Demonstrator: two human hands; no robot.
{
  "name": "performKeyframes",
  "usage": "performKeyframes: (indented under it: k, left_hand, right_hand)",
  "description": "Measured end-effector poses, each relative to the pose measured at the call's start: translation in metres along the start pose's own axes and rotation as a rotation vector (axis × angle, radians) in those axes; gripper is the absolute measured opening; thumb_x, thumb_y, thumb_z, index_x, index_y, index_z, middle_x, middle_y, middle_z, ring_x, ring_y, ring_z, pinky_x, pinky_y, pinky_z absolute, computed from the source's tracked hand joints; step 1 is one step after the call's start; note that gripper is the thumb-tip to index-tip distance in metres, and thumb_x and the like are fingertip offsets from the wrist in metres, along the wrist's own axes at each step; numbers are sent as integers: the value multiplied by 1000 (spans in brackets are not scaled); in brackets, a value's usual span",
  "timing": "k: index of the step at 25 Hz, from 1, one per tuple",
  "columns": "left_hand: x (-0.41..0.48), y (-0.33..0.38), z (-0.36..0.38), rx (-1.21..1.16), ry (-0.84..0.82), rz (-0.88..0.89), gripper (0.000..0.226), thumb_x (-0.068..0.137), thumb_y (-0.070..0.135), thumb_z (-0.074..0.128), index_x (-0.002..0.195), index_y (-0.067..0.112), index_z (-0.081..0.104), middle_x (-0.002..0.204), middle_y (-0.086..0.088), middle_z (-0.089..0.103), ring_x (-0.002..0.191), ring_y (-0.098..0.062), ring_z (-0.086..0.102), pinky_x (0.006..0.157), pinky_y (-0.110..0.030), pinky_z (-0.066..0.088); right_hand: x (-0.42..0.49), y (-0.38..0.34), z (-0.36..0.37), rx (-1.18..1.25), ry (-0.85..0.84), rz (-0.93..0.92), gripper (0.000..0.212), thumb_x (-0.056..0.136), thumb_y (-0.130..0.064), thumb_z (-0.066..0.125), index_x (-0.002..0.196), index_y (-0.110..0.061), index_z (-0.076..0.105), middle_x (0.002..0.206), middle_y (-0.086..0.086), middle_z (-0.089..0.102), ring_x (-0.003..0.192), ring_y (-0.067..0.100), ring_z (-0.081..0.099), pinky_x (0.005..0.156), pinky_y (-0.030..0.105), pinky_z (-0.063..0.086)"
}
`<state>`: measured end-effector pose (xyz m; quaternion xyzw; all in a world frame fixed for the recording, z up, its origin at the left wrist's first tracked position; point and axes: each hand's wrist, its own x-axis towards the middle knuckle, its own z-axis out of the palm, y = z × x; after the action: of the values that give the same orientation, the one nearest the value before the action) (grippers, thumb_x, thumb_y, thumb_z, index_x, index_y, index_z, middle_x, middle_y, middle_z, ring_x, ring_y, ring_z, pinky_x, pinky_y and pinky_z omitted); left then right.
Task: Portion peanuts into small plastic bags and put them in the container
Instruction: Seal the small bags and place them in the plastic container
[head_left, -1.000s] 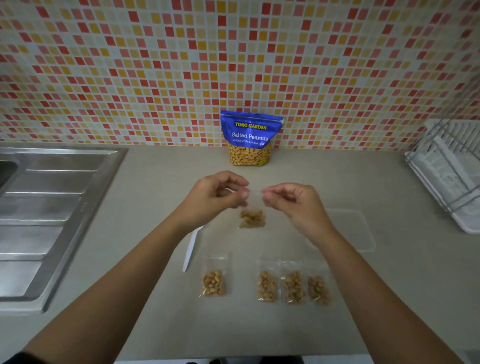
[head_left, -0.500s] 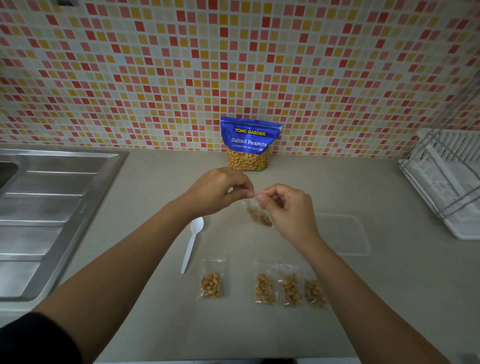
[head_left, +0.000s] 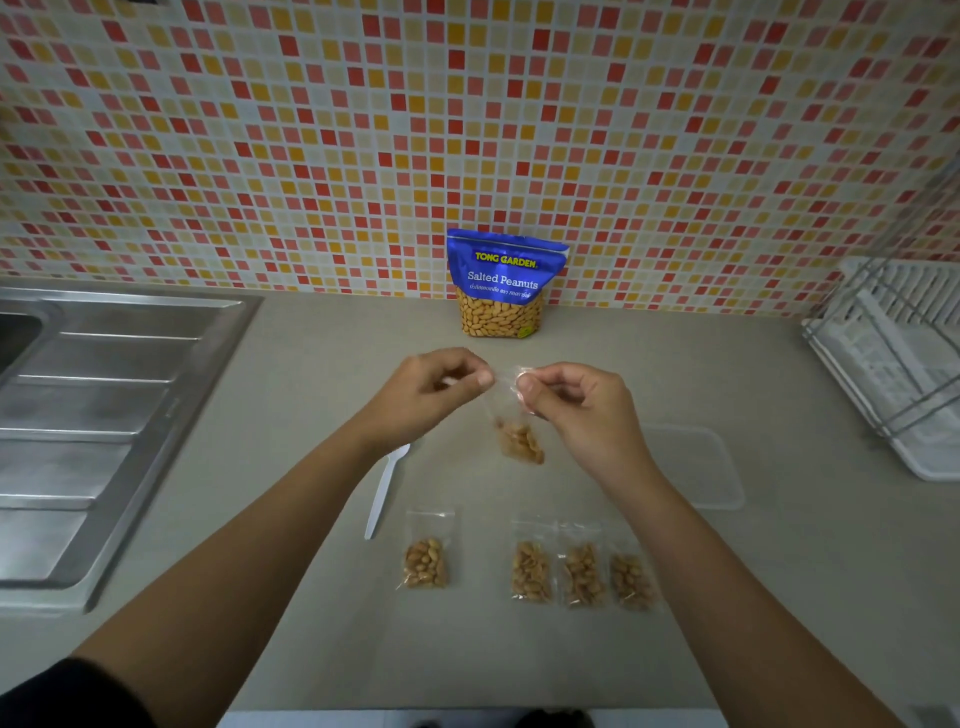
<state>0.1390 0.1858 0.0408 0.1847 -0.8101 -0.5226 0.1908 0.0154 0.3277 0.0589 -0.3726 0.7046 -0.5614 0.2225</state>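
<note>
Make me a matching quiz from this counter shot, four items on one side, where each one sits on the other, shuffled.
Items:
1. peanut pouch
2. plastic spoon
3. clear container
4. held small bag

Places:
A. pinched between left hand and right hand
B. flat on the counter under the left wrist
C. upright against the tiled wall
D. on the counter right of the right hand

Pairs: 1-C, 2-B, 3-D, 4-A

A: Where does the camera sit?
B: On the person's head, looking forward and down over both forearms at the counter.
A: How close?
B: Near; the hands fall mid-frame. The wide lens also takes in the tiled wall ahead.
A: Any second view?
B: No, only this one.
</note>
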Motion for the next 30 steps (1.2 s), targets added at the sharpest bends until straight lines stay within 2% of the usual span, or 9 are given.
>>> performKeyframes:
  k: [2,5,9,11,14,17,24,27,30]
  left_hand:
    - [-15,-9,15,-357,-60,-132,21,88,14,61,108,12,61,97,-7,68,92,-18,66,81,-28,55]
    - [-35,-29,40,-467,-12,-324,21,84,8,64,102,17,60,90,-1,63,84,-14,64,76,-26,55]
    - [-67,-58,72,-163,123,-604,26,81,23,70,102,13,57,73,-1,60,55,-3,59,53,-11,48]
    - [-80,-68,84,87,142,-640,29,82,30,68,99,17,48,67,-3,64,49,-9,58,46,-15,46]
    - [-87,-75,99,287,122,-623,28,85,26,61,95,17,37,77,-12,69,65,-28,65,64,-34,53]
    - [-86,-79,109,517,36,-593,25,88,23,54,99,12,34,91,-17,68,88,-37,63,74,-38,47]
    - [-68,-70,107,853,-88,-375,39,93,39,45,116,7,44,113,-11,58,105,-30,57,85,-34,42]
    - [-45,-74,115,931,-174,-236,43,94,35,43,132,17,44,138,-6,39,123,-27,39,99,-35,37]
    - [-31,-79,129,1035,-275,-235,45,90,41,50,132,24,46,148,-4,25,129,-30,29,102,-40,33]
  right_hand:
    - [4,7,-2,128,-3,70,2,80,-21,71,81,-23,70,75,5,73,73,15,71,80,31,56]
    - [11,39,2,61,-2,183,2,79,-24,73,79,-23,71,78,5,73,75,15,69,84,35,56]
    - [1,92,19,-399,-138,178,15,76,-31,73,84,-19,76,87,-2,75,82,10,68,82,27,53]
    - [-8,106,28,-598,-217,200,19,78,-37,69,88,-23,76,90,-5,75,87,13,68,79,27,53]
    - [-17,120,40,-885,-240,198,19,77,-39,62,89,-31,74,92,-5,74,92,21,66,79,29,47]
    - [-22,131,46,-901,-292,183,17,76,-34,61,88,-31,74,91,-5,74,94,22,62,81,30,44]
    - [-15,140,6,-812,-248,81,25,84,-27,59,103,-17,70,101,9,66,100,29,57,87,34,47]
    - [-18,142,-13,-1030,-442,98,40,85,-31,58,121,-14,60,117,9,56,112,30,46,97,35,41]
    - [-23,146,-10,-1141,-516,65,39,82,-37,62,116,-17,62,119,5,52,114,28,42,98,37,39]
